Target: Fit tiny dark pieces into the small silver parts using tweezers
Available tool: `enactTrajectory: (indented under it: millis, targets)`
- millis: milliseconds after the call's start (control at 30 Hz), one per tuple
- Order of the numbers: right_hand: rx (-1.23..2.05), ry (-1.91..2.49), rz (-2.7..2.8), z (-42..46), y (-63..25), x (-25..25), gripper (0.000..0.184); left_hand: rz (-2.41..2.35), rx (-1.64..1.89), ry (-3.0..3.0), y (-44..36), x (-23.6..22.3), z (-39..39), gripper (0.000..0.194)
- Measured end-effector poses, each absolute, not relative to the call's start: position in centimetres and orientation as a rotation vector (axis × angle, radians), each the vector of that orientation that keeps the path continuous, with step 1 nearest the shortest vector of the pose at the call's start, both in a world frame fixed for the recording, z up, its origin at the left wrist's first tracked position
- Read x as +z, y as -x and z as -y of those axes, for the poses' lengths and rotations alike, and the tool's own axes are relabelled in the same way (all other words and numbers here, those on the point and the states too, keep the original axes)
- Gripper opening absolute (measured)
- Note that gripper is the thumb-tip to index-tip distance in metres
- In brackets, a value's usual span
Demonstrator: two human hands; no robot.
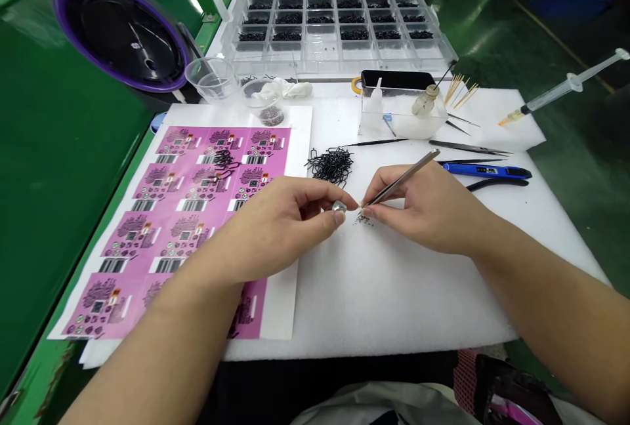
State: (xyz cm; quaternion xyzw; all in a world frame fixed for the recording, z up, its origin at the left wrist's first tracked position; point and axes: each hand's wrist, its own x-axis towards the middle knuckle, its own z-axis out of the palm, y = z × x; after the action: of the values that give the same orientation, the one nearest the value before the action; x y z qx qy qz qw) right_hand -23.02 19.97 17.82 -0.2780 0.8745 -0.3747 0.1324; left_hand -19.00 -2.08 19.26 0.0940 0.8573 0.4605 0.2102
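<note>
My left hand (288, 222) pinches a small shiny metal part (339, 206) between thumb and forefinger, just above the white foam mat (394, 281). My right hand (423, 205) grips silver tweezers (401, 179), whose tip points down-left at the part. A few tiny black bits (364, 220) lie on the mat under the tweezer tip. A pile of black wire clips (331, 166) sits just beyond both hands.
A sheet of pink printed labels (197, 215) lies left. At the back stand a clear compartment tray (335, 25), two plastic cups (214, 77), a clear box with a small bottle (403, 110), more tweezers, a blue tool (485, 170), toothpicks and a syringe (566, 87).
</note>
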Motion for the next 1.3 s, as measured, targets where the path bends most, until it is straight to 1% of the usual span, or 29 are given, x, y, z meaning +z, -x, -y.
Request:
enactTrajectory:
  millis: [667,1067,1300]
  targets:
    - [-1.058,0.816,-2.535,-19.9,23.1,17.8,0.005,-2.374,1.248,-0.188,19.3,19.8,1.7,0.022]
    - [-1.051,0.817,-2.524,-20.0,23.3,17.9,0.005,-2.352,1.265,-0.202,19.3,19.1,1.8,0.020]
    - [-1.076,0.843,-2.510,-20.1,23.3,17.9,0.005,-2.410,1.202,-0.213,19.3,18.7,1.9,0.023]
